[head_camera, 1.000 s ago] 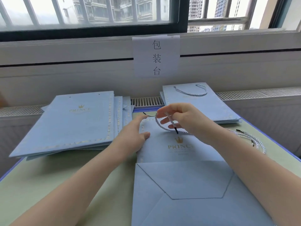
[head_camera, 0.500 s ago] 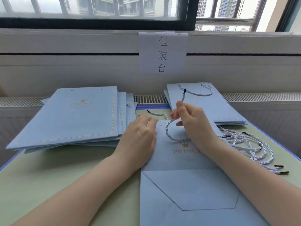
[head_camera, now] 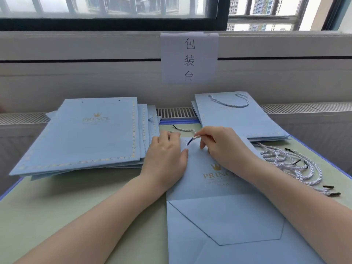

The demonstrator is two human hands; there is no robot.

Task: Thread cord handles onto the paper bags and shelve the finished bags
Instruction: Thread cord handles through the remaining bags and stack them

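Observation:
A flat light-blue paper bag [head_camera: 224,216] lies in front of me on the green table, its gold PRINCE print facing up. My left hand [head_camera: 165,159] presses flat on the bag's upper left corner. My right hand [head_camera: 222,147] pinches a white twisted cord [head_camera: 196,137] near its black tip, and the tip points down at the bag's top edge. The cord's other black-tipped end trails on the table behind the bag.
A stack of blue bags without handles [head_camera: 85,136] lies at the left. Bags with a cord handle [head_camera: 238,117] are stacked at the back right. Several loose cords [head_camera: 291,164] lie at the right. A paper sign [head_camera: 189,58] hangs on the wall below the window.
My right hand has lowered the cord end, turning its black tip from pointing up to pointing down at the bag's top edge. My left hand has slid slightly forward on the bag.

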